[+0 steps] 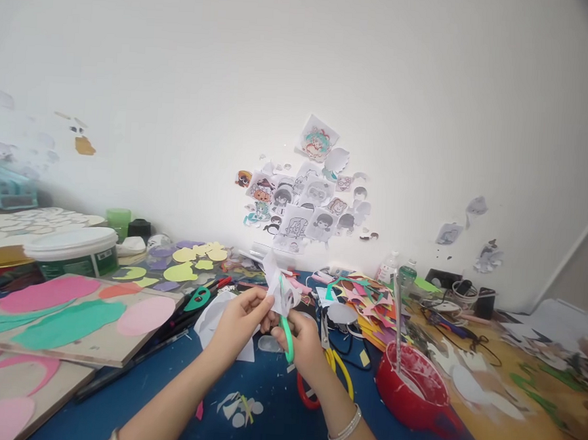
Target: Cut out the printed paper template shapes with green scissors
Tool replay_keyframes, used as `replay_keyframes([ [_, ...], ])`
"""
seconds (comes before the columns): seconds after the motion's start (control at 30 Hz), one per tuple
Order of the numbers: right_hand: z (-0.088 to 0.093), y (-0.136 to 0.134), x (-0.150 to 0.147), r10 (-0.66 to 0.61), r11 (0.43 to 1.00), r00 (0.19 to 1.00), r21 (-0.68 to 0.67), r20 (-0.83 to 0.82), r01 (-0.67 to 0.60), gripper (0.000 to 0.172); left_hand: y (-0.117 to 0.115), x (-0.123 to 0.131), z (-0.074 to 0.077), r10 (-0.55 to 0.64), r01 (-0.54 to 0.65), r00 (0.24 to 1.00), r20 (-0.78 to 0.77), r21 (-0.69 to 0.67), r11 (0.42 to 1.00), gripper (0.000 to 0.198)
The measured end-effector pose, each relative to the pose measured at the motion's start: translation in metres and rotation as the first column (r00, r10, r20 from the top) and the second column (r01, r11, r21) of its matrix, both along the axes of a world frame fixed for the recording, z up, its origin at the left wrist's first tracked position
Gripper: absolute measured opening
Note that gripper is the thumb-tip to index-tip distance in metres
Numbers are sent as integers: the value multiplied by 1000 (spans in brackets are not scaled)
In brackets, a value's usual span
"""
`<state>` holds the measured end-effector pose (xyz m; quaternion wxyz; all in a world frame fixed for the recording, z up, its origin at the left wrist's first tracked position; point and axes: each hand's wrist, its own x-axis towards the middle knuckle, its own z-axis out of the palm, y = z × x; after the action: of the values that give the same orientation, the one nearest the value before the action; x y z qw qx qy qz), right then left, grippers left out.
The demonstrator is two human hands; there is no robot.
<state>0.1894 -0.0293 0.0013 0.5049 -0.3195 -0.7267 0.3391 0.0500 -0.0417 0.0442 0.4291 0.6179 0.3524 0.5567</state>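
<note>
In the middle of the head view my left hand [247,315] pinches a piece of white paper [277,286] held up above the blue table. My right hand [303,344] is closed around green-handled scissors [288,338], whose blades point upward at the paper. How far the blades are apart is hard to make out. Behind my left wrist lie larger white sheets [214,317]. Beside my right wrist rest scissors with red and yellow handles [336,368]. Small paper scraps [241,409] lie on the table below my hands.
On the right stands a red pot [410,390] with a stirring stick [397,317]. A heap of coloured paper scraps [375,309] lies behind it. Boards with pink and green shapes [134,349] and a white-lidded tub [73,244] fill the left. Drawings [318,192] hang on the wall.
</note>
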Motion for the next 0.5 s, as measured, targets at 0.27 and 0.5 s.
replay_keyframes([
  [0.27,-4,2,1,22,1000,1000,-7,-16,-22,33,-1,-1,2,3,-3,1000,8,-2,1000,24],
  [0.5,-8,4,2,34,999,999,6,-19,-34,28,-2,-2,4,-5,5,1000,14,-9,1000,23],
])
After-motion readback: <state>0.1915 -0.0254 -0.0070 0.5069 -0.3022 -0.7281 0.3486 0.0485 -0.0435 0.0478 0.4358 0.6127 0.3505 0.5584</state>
